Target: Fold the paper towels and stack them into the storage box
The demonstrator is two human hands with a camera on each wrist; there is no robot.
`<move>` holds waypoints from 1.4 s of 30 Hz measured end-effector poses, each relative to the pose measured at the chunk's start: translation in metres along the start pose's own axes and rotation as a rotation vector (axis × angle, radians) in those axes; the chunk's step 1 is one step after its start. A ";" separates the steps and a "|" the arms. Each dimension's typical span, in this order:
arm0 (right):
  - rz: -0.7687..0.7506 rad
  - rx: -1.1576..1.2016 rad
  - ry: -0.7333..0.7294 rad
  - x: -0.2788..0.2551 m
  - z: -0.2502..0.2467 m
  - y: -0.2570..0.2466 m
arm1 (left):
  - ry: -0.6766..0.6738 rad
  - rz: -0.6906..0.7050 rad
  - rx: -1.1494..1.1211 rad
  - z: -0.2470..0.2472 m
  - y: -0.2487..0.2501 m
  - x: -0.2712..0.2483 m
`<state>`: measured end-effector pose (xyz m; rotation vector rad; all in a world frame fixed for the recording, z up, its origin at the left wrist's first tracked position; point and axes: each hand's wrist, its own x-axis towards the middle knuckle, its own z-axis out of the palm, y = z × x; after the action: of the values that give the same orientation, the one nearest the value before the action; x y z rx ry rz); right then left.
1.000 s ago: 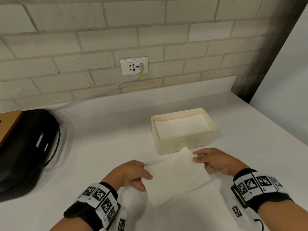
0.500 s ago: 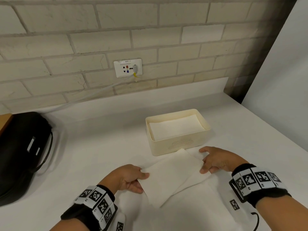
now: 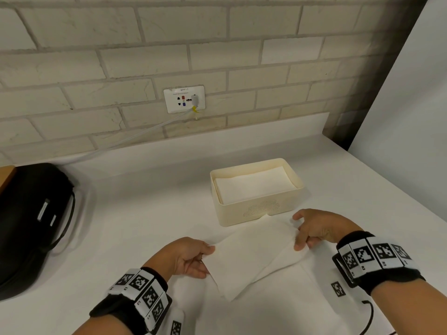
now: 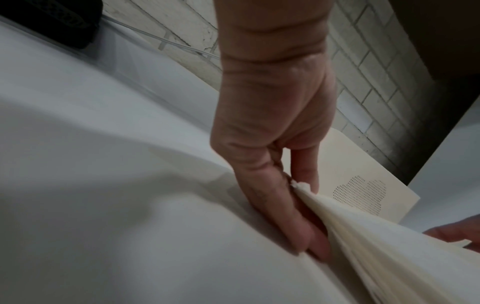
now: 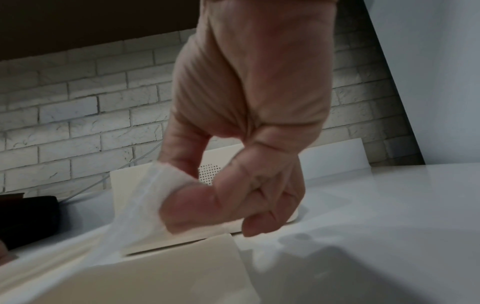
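On the near part of the white bench [image 3: 135, 226] a folded paper towel [image 3: 251, 257] lies tilted between the two hands, resting on more flat white sheets [image 3: 285, 308] nearer the person; the left hand [image 3: 186, 257] pinches the towel's left corner between thumb and fingers, the other fingertips pressed to the bench in the left wrist view; the right hand [image 3: 316, 228] grips the towel's right edge, fingers curled round a lifted fold of paper in the right wrist view; just beyond the towel stands the cream storage box [image 3: 256, 215], a stack of folded towels [image 3: 254, 184] lying flat inside it; a black bag [image 3: 29, 221] sits far left on the bench; a wall socket [image 3: 184, 99] with a plugged cable is set in the brick wall [image 3: 242, 44] behind.
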<state>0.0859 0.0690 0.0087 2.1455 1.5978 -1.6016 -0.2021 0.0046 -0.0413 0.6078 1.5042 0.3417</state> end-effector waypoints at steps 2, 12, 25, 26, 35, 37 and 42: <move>0.003 0.005 -0.004 -0.004 -0.001 -0.003 | 0.012 0.005 -0.003 0.001 0.001 0.000; -0.015 0.202 0.062 -0.001 0.006 0.003 | 0.062 0.111 0.080 0.005 0.002 -0.002; -0.137 -0.099 0.431 -0.038 -0.049 -0.002 | 0.193 0.094 0.198 -0.002 0.007 0.003; -0.217 -0.050 0.419 -0.044 -0.051 -0.004 | 0.200 0.094 0.202 -0.001 0.008 0.004; -0.666 0.851 -0.020 -0.068 -0.047 -0.010 | 0.250 0.079 0.152 0.002 0.010 0.004; -0.689 1.058 -0.060 -0.067 -0.045 -0.009 | 0.267 0.084 0.160 0.000 0.010 0.003; -0.456 0.925 -0.091 -0.040 -0.023 -0.012 | 0.222 0.062 0.082 -0.002 0.012 -0.004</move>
<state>0.0952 0.0593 0.0547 1.9954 1.5632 -3.0016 -0.2027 0.0126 -0.0312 0.6998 1.7213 0.4075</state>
